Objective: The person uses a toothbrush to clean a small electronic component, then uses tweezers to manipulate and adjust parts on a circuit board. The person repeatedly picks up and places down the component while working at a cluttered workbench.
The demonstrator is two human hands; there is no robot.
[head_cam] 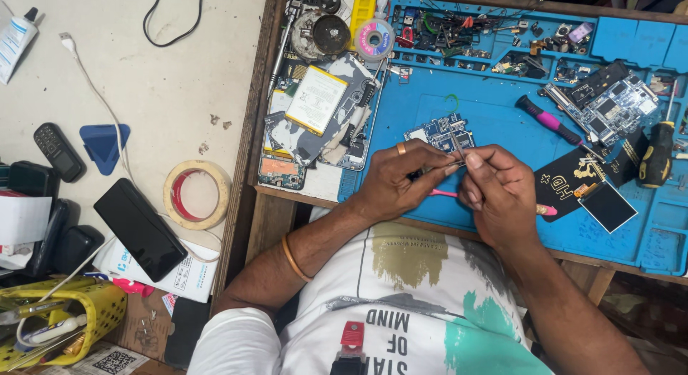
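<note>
I see both hands meet over the near part of the blue mat [502, 117]. Left hand [401, 178] and right hand [494, 189] each pinch the metal tweezers [456, 147], tips on the small blue circuit board [441, 131]. Pink tool [444, 194] lies beneath the fingers.

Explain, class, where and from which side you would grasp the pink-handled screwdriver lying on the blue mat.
Grip the pink-handled screwdriver by its pink handle, coming from above. It lies flat on the blue mat, the handle is its thickest part, and the thin shaft runs toward the circuit board.
</note>
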